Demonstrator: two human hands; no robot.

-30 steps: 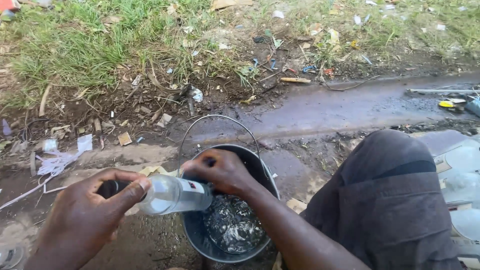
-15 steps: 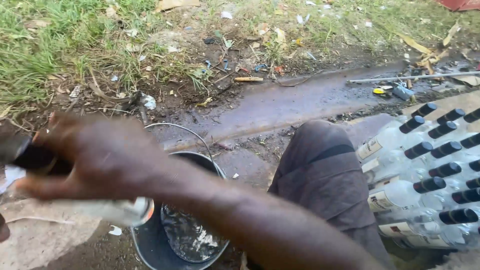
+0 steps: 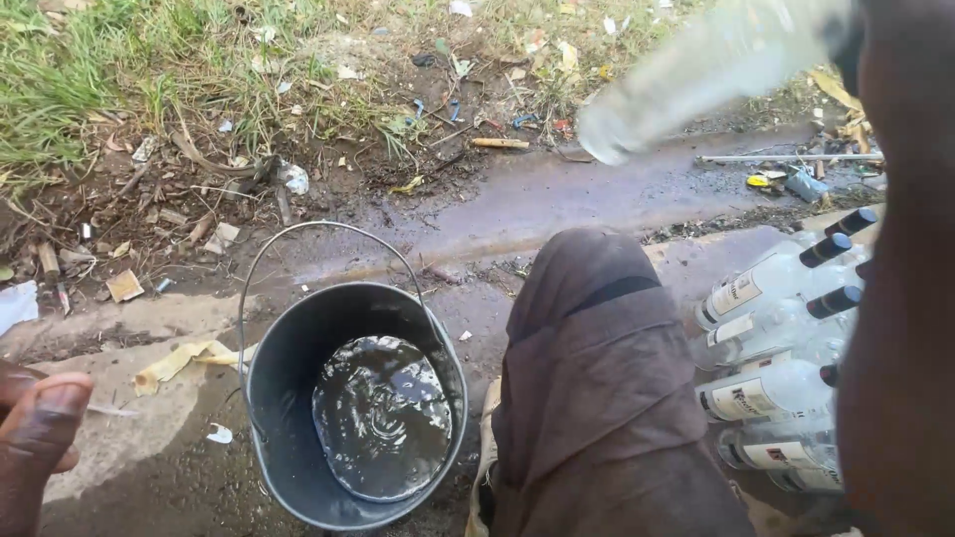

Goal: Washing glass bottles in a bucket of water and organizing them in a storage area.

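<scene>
bucket (image 3: 298,398) left of knee (image 3: 597,378), bottles (image 3: 776,388) right, grass (image 3: 119,70) behind

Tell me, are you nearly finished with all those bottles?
Looks done: capped bottles lie stacked beside the knee. In hand: the right hand holds a clear bottle up beyond the bucket of murky water. Left: cannot tell how many remain.

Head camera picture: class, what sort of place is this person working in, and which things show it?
Probably an outdoor roadside verge by a muddy drain. Litter-strewn grass runs along a wet dirt channel, a dark metal bucket of murky water stands on bare ground, and clear capped bottles lie stacked beside the person's knee.
</scene>
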